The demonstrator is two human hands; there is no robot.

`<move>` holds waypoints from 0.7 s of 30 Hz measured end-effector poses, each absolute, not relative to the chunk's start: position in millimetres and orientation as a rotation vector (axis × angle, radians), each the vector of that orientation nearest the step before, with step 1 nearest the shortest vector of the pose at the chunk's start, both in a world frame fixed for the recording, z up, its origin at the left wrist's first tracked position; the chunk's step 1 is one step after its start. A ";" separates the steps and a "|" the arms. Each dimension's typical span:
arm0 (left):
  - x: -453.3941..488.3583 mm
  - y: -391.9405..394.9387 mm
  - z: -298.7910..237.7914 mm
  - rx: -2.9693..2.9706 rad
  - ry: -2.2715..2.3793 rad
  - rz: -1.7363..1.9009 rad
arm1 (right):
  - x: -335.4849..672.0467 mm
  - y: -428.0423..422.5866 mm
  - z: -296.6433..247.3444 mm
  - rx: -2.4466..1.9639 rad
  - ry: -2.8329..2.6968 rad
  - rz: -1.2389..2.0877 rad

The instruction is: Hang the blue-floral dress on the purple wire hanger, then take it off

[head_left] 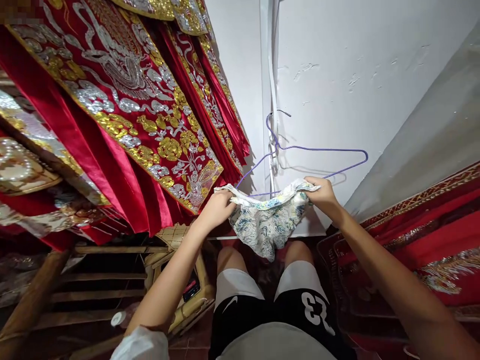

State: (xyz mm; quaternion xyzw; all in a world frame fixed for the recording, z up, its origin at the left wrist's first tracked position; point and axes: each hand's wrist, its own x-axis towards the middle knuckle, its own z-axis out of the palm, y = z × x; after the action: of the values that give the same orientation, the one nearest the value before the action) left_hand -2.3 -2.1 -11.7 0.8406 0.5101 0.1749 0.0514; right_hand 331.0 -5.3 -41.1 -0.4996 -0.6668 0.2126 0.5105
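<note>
My left hand (223, 204) and my right hand (321, 195) grip the two top corners of a white garment (262, 227) with a blue-green swirled print. Its upper edge is stretched between them and sags in the middle, while the gathered cloth hangs down to a point above my knees. Whether it is a skirt or a top, I cannot tell. Just behind and above it, a purple wire hanger (318, 149) hangs by the white wall. The hanger's lower bar is partly hidden by the cloth and my hands.
Red cloths (150, 100) with gold and silver embroidery hang at the left. White conduits (272, 65) run down the wall (356, 60). A bamboo chair (204, 295) stands by my left arm, with a dark phone-like device (191, 289) on it. More red embroidered fabric (431, 235) lies to the right.
</note>
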 end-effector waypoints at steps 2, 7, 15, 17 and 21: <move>1.7 6.3 -11.8 2.503 1.570 0.357 | 331.7 -8.3 -40.6 -1.215 -1.610 0.476; 2.7 11.1 -13.4 2.433 1.631 0.168 | 331.2 -10.8 -46.8 -1.200 -1.618 0.470; 32.8 12.0 18.6 2.511 1.255 1.023 | 312.5 -12.4 -51.1 -1.100 -1.581 0.721; 35.0 19.4 22.6 2.295 1.136 1.170 | 314.3 -16.9 -48.8 -1.097 -1.575 0.709; 27.5 31.0 26.0 2.001 0.978 1.204 | 344.0 -21.0 -38.6 -1.173 -1.431 0.513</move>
State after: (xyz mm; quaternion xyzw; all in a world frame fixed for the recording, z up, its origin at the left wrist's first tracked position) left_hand 27.5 31.0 26.0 0.7538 0.3685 0.4537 0.3003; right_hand 344.0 -21.0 -38.6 -0.5006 -0.6106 0.2190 0.5733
